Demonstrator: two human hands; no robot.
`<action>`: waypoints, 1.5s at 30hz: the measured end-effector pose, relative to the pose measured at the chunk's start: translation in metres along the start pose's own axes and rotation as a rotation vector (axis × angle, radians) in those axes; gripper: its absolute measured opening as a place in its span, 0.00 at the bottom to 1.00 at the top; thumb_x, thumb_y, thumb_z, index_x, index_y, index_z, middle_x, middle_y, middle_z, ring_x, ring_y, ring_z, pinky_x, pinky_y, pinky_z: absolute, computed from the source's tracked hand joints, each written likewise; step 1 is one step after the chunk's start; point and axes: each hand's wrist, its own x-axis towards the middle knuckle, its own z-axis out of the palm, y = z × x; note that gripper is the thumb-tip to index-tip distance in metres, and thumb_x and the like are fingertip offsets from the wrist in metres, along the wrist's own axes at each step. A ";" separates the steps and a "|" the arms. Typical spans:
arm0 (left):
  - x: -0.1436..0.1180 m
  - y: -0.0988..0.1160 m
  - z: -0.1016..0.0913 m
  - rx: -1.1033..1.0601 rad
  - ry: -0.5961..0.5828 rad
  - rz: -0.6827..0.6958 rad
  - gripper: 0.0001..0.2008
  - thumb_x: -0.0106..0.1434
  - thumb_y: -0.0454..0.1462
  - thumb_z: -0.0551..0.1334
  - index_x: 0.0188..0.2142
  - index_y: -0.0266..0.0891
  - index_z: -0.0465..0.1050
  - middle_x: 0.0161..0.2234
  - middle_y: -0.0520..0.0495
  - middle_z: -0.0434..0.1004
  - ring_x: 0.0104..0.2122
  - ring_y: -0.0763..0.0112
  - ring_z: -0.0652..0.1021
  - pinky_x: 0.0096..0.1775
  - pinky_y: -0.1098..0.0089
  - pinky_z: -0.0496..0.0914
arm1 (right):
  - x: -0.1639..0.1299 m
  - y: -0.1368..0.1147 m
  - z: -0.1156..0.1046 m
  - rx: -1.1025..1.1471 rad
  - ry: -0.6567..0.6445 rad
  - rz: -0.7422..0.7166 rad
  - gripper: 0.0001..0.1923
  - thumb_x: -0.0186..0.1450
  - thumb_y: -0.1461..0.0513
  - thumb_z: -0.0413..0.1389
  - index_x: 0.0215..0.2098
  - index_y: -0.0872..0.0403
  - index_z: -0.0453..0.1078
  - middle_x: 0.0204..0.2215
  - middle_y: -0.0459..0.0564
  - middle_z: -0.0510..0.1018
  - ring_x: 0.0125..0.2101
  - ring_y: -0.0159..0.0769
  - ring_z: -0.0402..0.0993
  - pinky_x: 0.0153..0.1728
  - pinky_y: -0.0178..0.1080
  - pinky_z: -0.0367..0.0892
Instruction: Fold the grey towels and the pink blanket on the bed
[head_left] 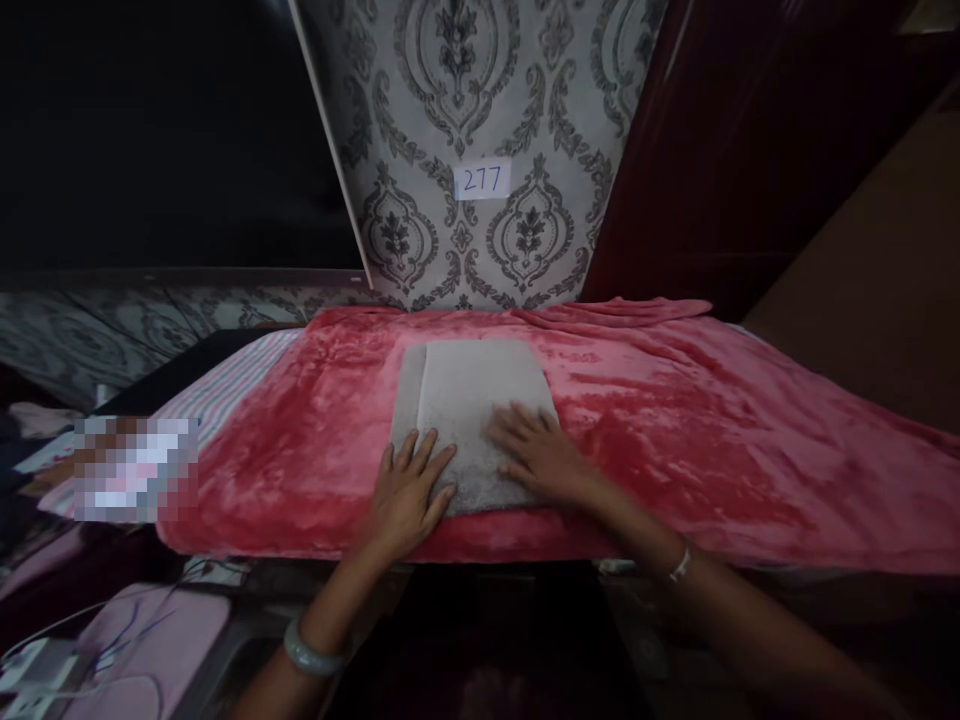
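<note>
Head view: a folded grey towel, seemingly doubled, is pressed onto a red blanket by left hand and right hand, fingers spread flat, best smoothed outward evenly

Red blanket open right of towel; wall blocks behind.

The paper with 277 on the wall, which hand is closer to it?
Right. The right hand lies flat on the grey towel, farther up toward the 277 label; the left hand rests at the towel's near left corner.
</note>
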 end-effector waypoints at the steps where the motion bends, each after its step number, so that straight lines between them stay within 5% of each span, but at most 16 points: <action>1: 0.000 0.000 0.000 0.003 0.001 0.000 0.26 0.71 0.46 0.56 0.67 0.50 0.63 0.70 0.43 0.58 0.69 0.45 0.58 0.64 0.37 0.55 | -0.009 -0.008 0.004 0.002 -0.017 -0.021 0.32 0.74 0.46 0.45 0.73 0.41 0.51 0.73 0.48 0.46 0.72 0.52 0.38 0.67 0.65 0.44; 5: 0.000 0.002 -0.001 0.014 -0.017 -0.002 0.26 0.71 0.46 0.56 0.68 0.50 0.63 0.70 0.42 0.57 0.69 0.45 0.58 0.64 0.37 0.55 | -0.032 -0.015 0.011 0.043 -0.012 0.015 0.30 0.75 0.48 0.44 0.73 0.41 0.52 0.73 0.46 0.48 0.72 0.49 0.40 0.68 0.62 0.45; 11: 0.001 0.003 -0.004 -0.008 -0.062 -0.036 0.27 0.71 0.45 0.57 0.68 0.48 0.63 0.71 0.42 0.56 0.70 0.44 0.56 0.65 0.37 0.54 | -0.079 0.010 0.021 0.159 0.071 0.127 0.29 0.75 0.49 0.43 0.73 0.42 0.52 0.72 0.47 0.51 0.72 0.48 0.43 0.66 0.62 0.53; 15: 0.004 -0.003 -0.017 -0.140 -0.126 -0.049 0.26 0.72 0.48 0.53 0.66 0.47 0.65 0.69 0.42 0.60 0.69 0.46 0.58 0.65 0.36 0.53 | -0.100 0.021 0.010 0.167 0.185 0.179 0.26 0.75 0.49 0.44 0.66 0.45 0.67 0.67 0.52 0.63 0.71 0.53 0.45 0.64 0.67 0.53; 19: 0.024 -0.007 -0.045 -0.398 -0.119 0.029 0.27 0.75 0.49 0.44 0.65 0.45 0.67 0.67 0.46 0.65 0.68 0.58 0.62 0.68 0.46 0.54 | -0.067 0.009 -0.014 0.212 0.258 0.023 0.24 0.75 0.54 0.43 0.64 0.48 0.70 0.65 0.54 0.67 0.69 0.50 0.53 0.66 0.63 0.54; 24: 0.079 -0.002 -0.064 -0.604 -0.203 0.270 0.29 0.76 0.49 0.39 0.69 0.45 0.61 0.69 0.50 0.61 0.68 0.67 0.61 0.68 0.59 0.56 | 0.002 -0.026 -0.019 0.250 0.025 -0.388 0.25 0.76 0.54 0.47 0.67 0.50 0.64 0.68 0.51 0.63 0.71 0.46 0.45 0.70 0.58 0.44; 29: 0.138 0.003 -0.031 -0.407 -0.431 0.455 0.26 0.75 0.49 0.45 0.70 0.54 0.57 0.71 0.52 0.55 0.71 0.60 0.55 0.69 0.47 0.47 | 0.020 -0.037 -0.003 0.289 -0.085 -0.467 0.28 0.75 0.51 0.49 0.71 0.47 0.58 0.69 0.51 0.60 0.71 0.42 0.46 0.71 0.54 0.36; 34: 0.187 -0.010 0.011 -0.216 -0.389 0.585 0.29 0.72 0.51 0.53 0.71 0.56 0.54 0.73 0.50 0.47 0.73 0.52 0.46 0.67 0.37 0.38 | 0.017 -0.033 -0.005 0.375 -0.182 -0.463 0.29 0.76 0.50 0.47 0.73 0.42 0.52 0.72 0.47 0.51 0.72 0.43 0.38 0.70 0.57 0.32; 45: 0.294 -0.074 0.050 -0.184 -0.445 0.324 0.33 0.72 0.57 0.46 0.72 0.51 0.52 0.73 0.45 0.50 0.71 0.49 0.51 0.67 0.45 0.47 | 0.018 -0.031 -0.013 0.511 -0.195 -0.444 0.29 0.76 0.48 0.47 0.73 0.38 0.50 0.72 0.43 0.51 0.73 0.41 0.35 0.71 0.56 0.33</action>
